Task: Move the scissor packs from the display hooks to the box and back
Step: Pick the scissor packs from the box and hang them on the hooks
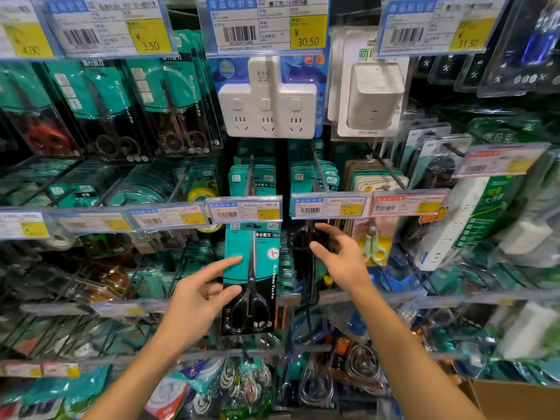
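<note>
Scissor pack (250, 277): teal-and-black card, black-handled office scissors under clear blister, blades up, handles down. It hangs upright at centre, top just under the 3.50 price tag (245, 209), on the hook (250, 174) that carries a stack of matching teal packs behind.

Left hand (201, 294) pinches the pack's left edge, forefinger across the teal upper part, thumb on the lower card near the handles. Right hand (339, 256) is spread, fingers apart, holding nothing, reaching toward the dark packs on the neighbouring hook just right, under the 4.00 price tag (330, 206).

Edges: price-tag strips run across in front of every hook row; the pack's bottom edge hangs over the rail below. Little free room sideways, packs crowd both sides.

Surroundings: wire peg display wall, packed. Far above centre, a white three-socket adapter (266, 112); scissor packs upper left. Cardboard box (515, 400) corner shows near, bottom right.
</note>
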`<control>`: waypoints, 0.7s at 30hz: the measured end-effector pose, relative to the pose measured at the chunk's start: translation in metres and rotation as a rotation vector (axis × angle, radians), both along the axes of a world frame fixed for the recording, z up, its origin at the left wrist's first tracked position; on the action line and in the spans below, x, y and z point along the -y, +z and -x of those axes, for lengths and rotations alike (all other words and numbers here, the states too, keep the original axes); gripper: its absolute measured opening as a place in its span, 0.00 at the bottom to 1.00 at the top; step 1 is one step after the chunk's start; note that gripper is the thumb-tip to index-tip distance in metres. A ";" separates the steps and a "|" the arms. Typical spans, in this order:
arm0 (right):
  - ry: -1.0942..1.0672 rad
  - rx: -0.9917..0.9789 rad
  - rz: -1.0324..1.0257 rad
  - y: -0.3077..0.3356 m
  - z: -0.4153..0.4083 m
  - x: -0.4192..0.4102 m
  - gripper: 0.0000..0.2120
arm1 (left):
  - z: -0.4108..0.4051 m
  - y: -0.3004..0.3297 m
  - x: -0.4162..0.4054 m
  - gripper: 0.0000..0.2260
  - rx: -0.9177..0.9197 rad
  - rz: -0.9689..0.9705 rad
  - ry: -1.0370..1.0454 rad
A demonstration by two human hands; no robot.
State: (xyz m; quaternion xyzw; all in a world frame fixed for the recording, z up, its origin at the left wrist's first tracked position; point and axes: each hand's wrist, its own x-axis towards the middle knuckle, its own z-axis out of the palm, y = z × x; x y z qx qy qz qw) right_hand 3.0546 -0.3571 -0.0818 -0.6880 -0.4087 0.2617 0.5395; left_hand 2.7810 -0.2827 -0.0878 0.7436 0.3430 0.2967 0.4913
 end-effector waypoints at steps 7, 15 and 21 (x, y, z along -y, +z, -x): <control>0.060 -0.033 -0.093 0.004 0.062 0.041 0.06 | -0.004 0.001 0.008 0.21 0.039 0.016 0.010; 0.277 -0.046 -0.080 -0.002 0.099 0.048 0.19 | -0.002 0.013 0.028 0.21 0.152 -0.003 0.082; 0.294 -0.079 -0.117 0.004 0.096 0.039 0.21 | 0.000 0.021 0.017 0.22 0.148 -0.025 0.079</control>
